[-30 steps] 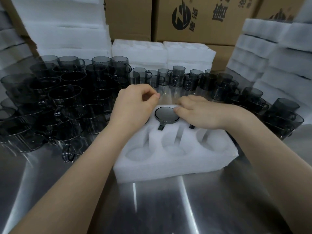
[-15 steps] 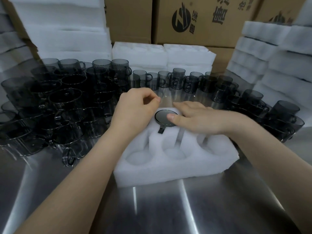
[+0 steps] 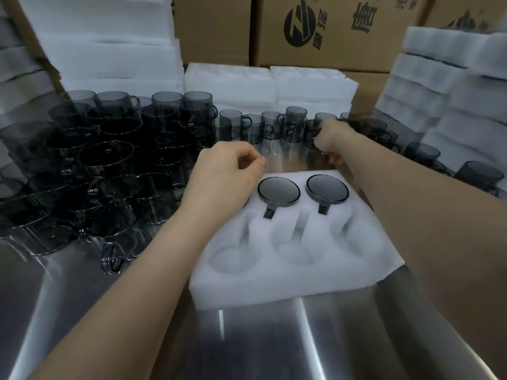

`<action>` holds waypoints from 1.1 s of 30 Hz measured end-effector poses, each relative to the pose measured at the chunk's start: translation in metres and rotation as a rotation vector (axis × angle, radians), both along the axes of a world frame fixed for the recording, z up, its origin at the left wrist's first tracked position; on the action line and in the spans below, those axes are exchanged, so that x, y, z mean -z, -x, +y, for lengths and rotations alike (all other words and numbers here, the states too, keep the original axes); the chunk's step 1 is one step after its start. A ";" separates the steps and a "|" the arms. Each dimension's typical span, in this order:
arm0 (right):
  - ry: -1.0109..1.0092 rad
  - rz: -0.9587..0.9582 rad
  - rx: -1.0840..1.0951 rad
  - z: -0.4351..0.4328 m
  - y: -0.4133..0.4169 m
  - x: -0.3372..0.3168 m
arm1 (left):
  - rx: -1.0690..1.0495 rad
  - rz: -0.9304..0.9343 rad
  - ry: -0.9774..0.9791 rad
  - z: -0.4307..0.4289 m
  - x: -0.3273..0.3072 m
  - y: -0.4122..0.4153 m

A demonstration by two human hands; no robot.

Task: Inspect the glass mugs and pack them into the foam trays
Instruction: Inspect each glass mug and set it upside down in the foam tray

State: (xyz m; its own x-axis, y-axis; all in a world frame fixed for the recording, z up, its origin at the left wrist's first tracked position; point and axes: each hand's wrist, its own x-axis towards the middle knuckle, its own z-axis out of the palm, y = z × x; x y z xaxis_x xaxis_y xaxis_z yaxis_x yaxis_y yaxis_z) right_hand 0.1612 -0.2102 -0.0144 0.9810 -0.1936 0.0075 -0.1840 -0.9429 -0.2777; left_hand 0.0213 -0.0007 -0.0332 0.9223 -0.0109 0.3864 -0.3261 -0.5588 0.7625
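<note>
Heap of dark glass mugs [image 3: 90, 171] at left on the steel table [image 3: 274, 338], stacked and tipped, reaching up to the left forearm. A loose row of upright mugs [image 3: 274, 127] runs along the back, beyond both hands.

Left hand [image 3: 225, 179] hovers over the far left corner of the foam tray [image 3: 290, 272], fingers curled in, thumb and forefinger tips nearly together; holds nothing that shows. It hides the far left pocket, contents not visible.

Tray: white, two rows of round pockets. Far row, middle pocket holds a mug [image 3: 278, 191] sunk flush, rim up, handle toward the near side. Far right pocket holds a second mug [image 3: 327, 188], same way. The three near pockets show bare foam.

Right hand [image 3: 330, 142] well past the tray's far edge, at the back row, fingers bent around a mug there; blurred, so cannot tell whether the grip has closed.

Behind: stacks of white foam trays [image 3: 109, 50] at left, centre and right, cardboard boxes [image 3: 329, 28] with black print
</note>
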 end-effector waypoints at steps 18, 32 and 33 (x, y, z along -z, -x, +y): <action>-0.609 -0.259 -0.386 0.053 0.100 -0.033 | 0.058 -0.038 -0.032 -0.002 0.002 -0.003; -1.001 -0.183 -0.671 0.059 0.115 -0.006 | -0.021 -0.191 0.170 0.005 -0.002 0.001; -1.006 -0.194 -0.661 0.060 0.115 -0.006 | -0.014 -0.201 0.168 0.005 -0.002 0.001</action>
